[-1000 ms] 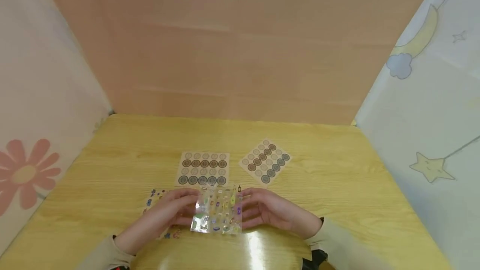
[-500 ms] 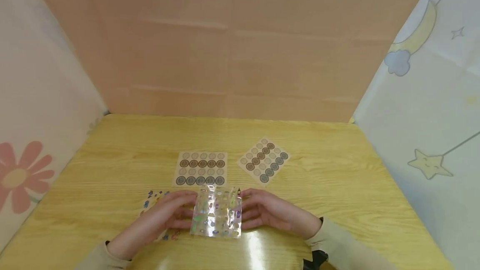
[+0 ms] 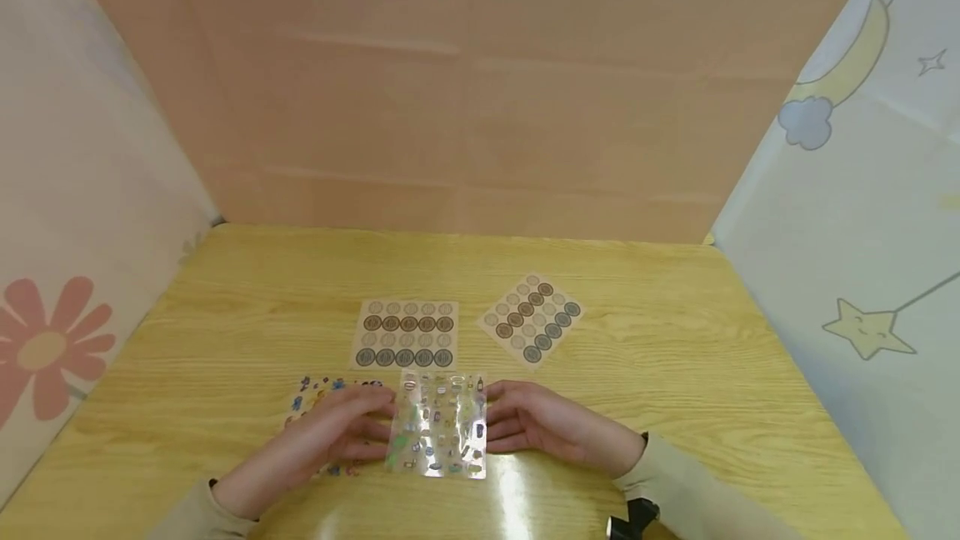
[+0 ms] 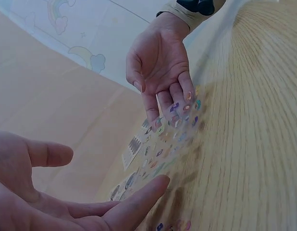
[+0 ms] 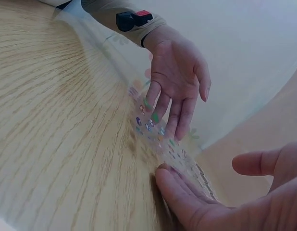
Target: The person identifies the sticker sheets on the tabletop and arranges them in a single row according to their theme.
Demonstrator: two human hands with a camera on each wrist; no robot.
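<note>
A transparent sticker sheet with small colorful pictures lies across the fingertips of both hands, a little above the table. My left hand is at its left edge, fingers extended and thumb held apart. On the right edge, my right hand has its fingers reaching under the sheet; in the left wrist view this right hand shows palm up, thumb away from the sheet. Partly hidden under the left forearm, another sticker sheet with blue and orange figures rests on the table.
Beyond the hands, a sheet of round stickers lies straight on the wooden table. To its right, a similar sheet sits at an angle. A peach-colored backdrop and patterned side panels enclose the table.
The transparent sheet has shifted slightly and its glare has moved, as its tilt changes a little. Both hands stay nearly in place under it. The head view has swayed slightly.
</note>
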